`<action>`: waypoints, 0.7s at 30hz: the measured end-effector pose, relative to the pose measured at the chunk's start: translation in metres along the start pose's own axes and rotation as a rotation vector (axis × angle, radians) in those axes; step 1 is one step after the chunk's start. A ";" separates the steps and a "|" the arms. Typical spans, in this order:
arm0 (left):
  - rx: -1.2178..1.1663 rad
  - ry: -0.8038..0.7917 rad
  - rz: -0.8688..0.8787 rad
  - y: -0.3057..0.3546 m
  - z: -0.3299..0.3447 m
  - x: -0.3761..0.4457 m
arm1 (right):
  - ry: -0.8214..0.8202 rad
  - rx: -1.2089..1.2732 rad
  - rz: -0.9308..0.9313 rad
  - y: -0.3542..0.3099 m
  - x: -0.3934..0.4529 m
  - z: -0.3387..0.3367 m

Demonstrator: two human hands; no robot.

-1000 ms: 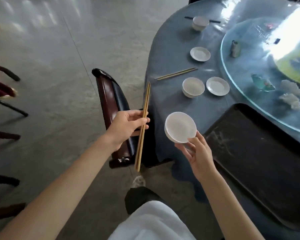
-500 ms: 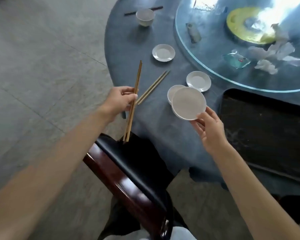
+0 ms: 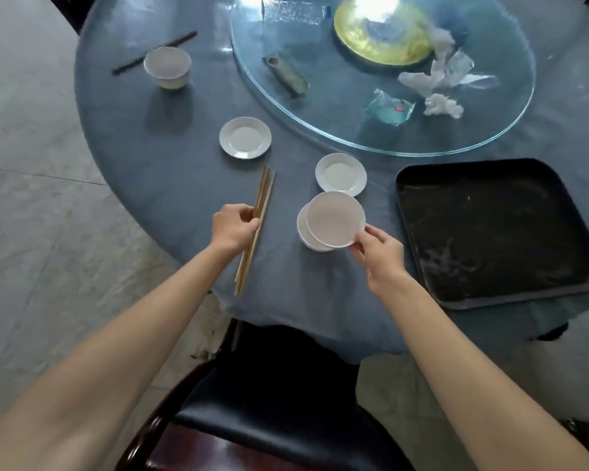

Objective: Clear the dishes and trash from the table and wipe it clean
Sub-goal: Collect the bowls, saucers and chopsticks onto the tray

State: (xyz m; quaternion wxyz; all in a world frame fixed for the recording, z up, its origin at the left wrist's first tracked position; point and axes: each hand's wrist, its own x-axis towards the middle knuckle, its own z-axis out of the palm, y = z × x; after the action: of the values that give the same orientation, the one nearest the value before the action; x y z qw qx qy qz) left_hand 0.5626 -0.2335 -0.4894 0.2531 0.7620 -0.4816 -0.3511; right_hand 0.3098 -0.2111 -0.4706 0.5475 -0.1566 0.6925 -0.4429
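Note:
My left hand (image 3: pixel 233 227) grips a bundle of wooden chopsticks (image 3: pixel 256 229) low over the blue tablecloth (image 3: pixel 170 171). A white bowl (image 3: pixel 335 219) is pinched at its rim by my right hand (image 3: pixel 380 254), right over another white bowl (image 3: pixel 305 232) on the table. Two small white plates (image 3: pixel 245 137) (image 3: pixel 341 174) lie beyond. Farther left stands a white bowl (image 3: pixel 167 67) beside dark chopsticks (image 3: pixel 131 61). A black tray (image 3: pixel 490 229) lies to the right of my right hand.
A glass turntable (image 3: pixel 320 107) carries a yellow plate (image 3: pixel 381 39), crumpled tissues (image 3: pixel 442 105), plastic wrappers (image 3: pixel 390 110) and a small packet (image 3: pixel 286 74). A dark chair (image 3: pixel 269 396) stands between me and the table edge. Grey floor lies to the left.
I have come in over the table. My left hand carried its chopsticks onto the pair lying on the cloth. My right hand brought the bowl down over the bowl on the table.

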 end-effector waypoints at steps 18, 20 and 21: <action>0.353 -0.057 -0.103 -0.003 0.034 0.043 | 0.020 -0.106 0.128 0.020 0.020 0.016; 0.365 -0.072 -0.144 -0.001 0.033 0.043 | -0.064 -0.095 0.178 0.019 0.018 0.017; 0.373 -0.090 -0.166 -0.001 0.032 0.043 | -0.099 -0.081 0.196 0.020 0.017 0.017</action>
State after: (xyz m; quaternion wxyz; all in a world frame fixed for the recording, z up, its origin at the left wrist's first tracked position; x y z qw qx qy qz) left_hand 0.5504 -0.2735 -0.5228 0.0561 0.8162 -0.4847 -0.3095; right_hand 0.3244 -0.2195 -0.4967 0.6150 -0.1317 0.6938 -0.3508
